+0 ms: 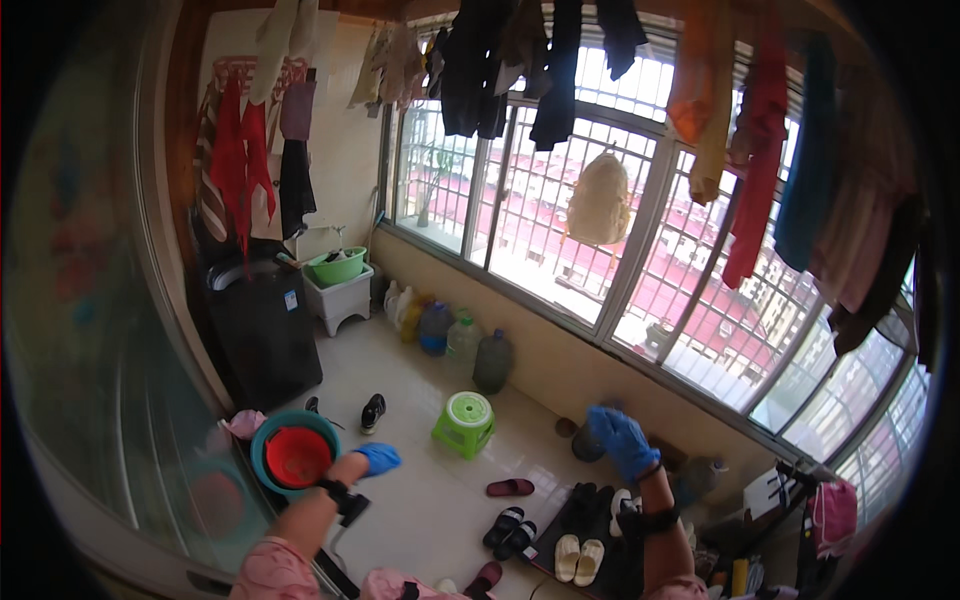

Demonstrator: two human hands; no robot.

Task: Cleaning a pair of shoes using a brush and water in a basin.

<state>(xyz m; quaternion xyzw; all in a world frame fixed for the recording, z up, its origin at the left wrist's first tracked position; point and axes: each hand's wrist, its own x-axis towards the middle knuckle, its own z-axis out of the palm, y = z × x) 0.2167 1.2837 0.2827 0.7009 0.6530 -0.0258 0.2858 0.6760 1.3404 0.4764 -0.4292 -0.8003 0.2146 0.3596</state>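
Both my hands wear blue gloves and are held out above the tiled floor. My left hand point(378, 460) is beside a red basin point(297, 458) that sits inside a larger teal basin point(262, 440). Its fingers do not show apart, and I see nothing held. My right hand point(624, 442) is raised near the window wall, its fingers stretched out and empty. It overlaps a dark round container point(588, 445) in the picture. Between my hands, farther out, stands a green stool point(466, 424) with a whitish top. Dark bands wrap both my wrists.
Several large bottles point(434, 329) line the wall under the windows. A black washing machine point(262, 330) stands at left, beside a white sink point(340, 302) holding a green basin point(338, 266). Slippers point(579, 560) and a black shoe point(373, 413) lie on the floor. Clothes point(757, 150) and a pale backpack point(599, 200) hang overhead.
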